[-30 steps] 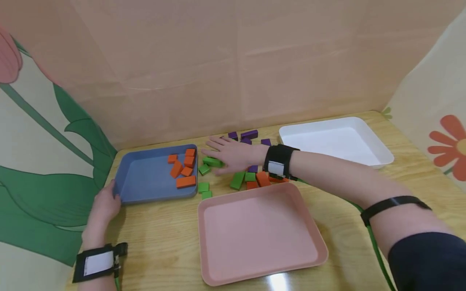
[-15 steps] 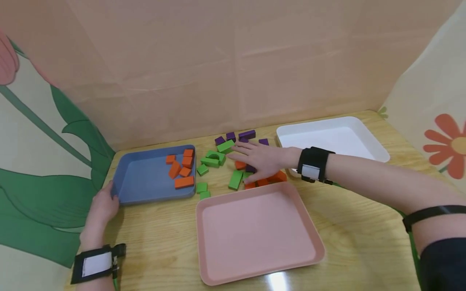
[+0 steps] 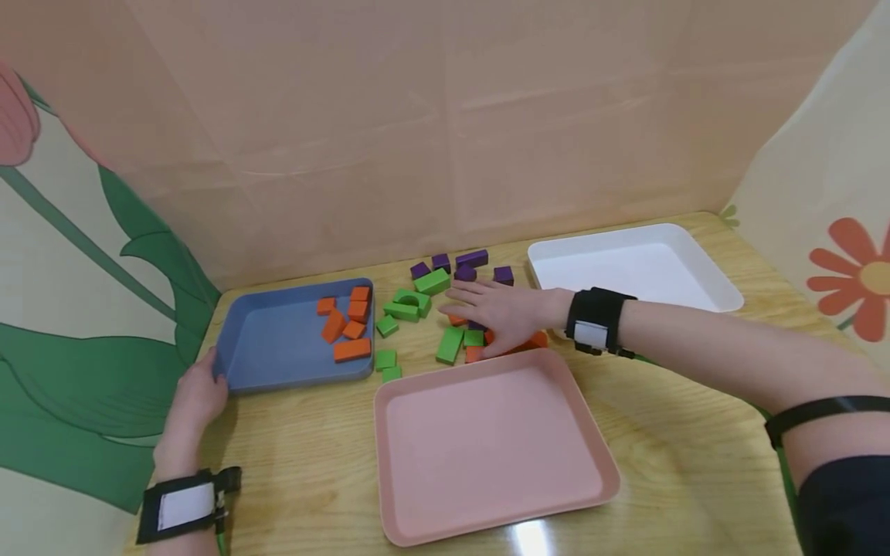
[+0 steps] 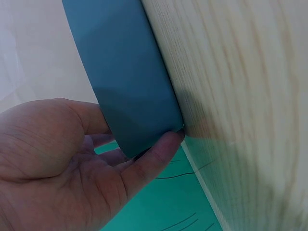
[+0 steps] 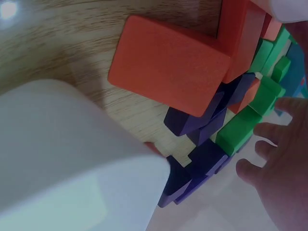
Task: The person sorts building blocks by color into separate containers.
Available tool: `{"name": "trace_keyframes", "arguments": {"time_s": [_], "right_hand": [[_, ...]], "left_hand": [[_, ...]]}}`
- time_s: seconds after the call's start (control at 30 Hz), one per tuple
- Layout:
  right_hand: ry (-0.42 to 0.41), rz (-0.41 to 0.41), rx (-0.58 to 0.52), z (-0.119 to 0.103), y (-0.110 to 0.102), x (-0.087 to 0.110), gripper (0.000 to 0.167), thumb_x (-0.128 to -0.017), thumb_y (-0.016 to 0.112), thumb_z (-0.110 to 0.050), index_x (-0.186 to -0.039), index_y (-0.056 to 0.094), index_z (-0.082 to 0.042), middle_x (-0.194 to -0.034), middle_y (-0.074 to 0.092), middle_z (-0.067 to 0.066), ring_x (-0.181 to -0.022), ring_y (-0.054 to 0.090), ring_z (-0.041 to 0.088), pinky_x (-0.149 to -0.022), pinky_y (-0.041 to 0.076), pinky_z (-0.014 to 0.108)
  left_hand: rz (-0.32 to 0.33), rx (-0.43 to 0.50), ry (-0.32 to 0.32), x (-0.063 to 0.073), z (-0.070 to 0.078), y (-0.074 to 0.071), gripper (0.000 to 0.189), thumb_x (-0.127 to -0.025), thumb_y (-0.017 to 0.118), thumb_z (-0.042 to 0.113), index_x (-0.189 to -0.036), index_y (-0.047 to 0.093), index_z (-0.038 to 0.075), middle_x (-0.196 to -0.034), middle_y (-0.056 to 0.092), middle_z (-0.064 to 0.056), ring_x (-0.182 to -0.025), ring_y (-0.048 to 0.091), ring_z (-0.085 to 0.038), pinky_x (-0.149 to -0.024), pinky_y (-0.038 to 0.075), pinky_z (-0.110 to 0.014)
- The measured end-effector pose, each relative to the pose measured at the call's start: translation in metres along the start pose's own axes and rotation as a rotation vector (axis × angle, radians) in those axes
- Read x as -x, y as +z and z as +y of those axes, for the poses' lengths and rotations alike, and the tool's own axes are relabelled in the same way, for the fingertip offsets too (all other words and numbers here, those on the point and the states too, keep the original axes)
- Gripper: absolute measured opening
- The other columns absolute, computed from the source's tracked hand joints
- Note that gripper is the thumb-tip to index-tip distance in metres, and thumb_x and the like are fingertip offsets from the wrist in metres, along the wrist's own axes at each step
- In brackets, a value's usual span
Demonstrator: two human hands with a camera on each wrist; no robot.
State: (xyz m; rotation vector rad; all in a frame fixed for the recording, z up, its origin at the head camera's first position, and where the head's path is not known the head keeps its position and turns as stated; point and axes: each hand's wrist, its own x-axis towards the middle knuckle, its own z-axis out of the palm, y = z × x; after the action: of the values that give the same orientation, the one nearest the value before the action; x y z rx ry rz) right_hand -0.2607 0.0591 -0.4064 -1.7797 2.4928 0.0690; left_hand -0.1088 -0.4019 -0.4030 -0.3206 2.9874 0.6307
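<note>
At the left, my left hand point(image 3: 202, 390) holds the near left corner of the blue tray point(image 3: 271, 332), where several orange blocks point(image 3: 352, 350) lie along the right side. In the left wrist view its fingers curl under the tray corner point(image 4: 120, 72). My right hand point(image 3: 507, 313) is spread palm down over the loose blocks, fingers pointing left and covering part of the pile. Around it lie green blocks point(image 3: 450, 345) and purple blocks point(image 3: 473, 259). The right wrist view has a large orange block point(image 5: 168, 62) near the palm; whether the hand touches the blocks I cannot tell.
A pink tray point(image 3: 494, 448) with nothing in it sits at the front, just below the pile. At the back right stands a white tray point(image 3: 633, 266), partly behind the right wrist. A brown sheet point(image 3: 445, 139) hangs behind the wooden table point(image 3: 299, 463).
The right hand has moved right, off the green blocks, which now show, and over the orange and purple ones. The left hand and the blue tray have stayed put.
</note>
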Motion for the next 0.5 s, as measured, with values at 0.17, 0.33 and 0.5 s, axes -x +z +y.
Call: {"name": "trace_keyframes", "arguments": {"time_s": [0.17,0.33,0.5], "right_hand": [[0.018,0.049,-0.020,0.001,0.003,-0.010,0.092,-0.072,0.051,-0.067,-0.140,0.027,-0.010,-0.143,0.022,0.016,-0.131,0.014,0.034,-0.100,0.020,0.054],[0.006,0.132,-0.025,-0.002,0.006,-0.021,0.074,-0.073,0.056,-0.061,-0.126,0.044,-0.010,-0.126,0.040,0.009,-0.118,0.033,0.026,-0.096,0.032,0.044],[-0.005,0.190,0.004,-0.005,0.006,-0.029,0.049,-0.075,0.060,-0.055,-0.101,0.052,-0.014,-0.094,0.045,-0.003,-0.090,0.038,0.018,-0.077,0.036,0.033]], "left_hand": [[0.011,0.001,-0.003,0.000,0.001,0.002,0.053,-0.088,0.033,0.003,-0.133,0.015,-0.016,-0.127,0.023,-0.042,-0.113,0.024,-0.055,-0.091,0.025,-0.060],[0.011,0.005,-0.004,0.000,0.001,0.002,0.053,-0.087,0.033,0.002,-0.133,0.015,-0.017,-0.127,0.023,-0.042,-0.114,0.024,-0.055,-0.091,0.024,-0.060],[0.004,0.007,-0.011,0.000,0.001,0.001,0.053,-0.088,0.033,0.003,-0.134,0.014,-0.016,-0.127,0.022,-0.042,-0.114,0.023,-0.055,-0.091,0.025,-0.060]]}}
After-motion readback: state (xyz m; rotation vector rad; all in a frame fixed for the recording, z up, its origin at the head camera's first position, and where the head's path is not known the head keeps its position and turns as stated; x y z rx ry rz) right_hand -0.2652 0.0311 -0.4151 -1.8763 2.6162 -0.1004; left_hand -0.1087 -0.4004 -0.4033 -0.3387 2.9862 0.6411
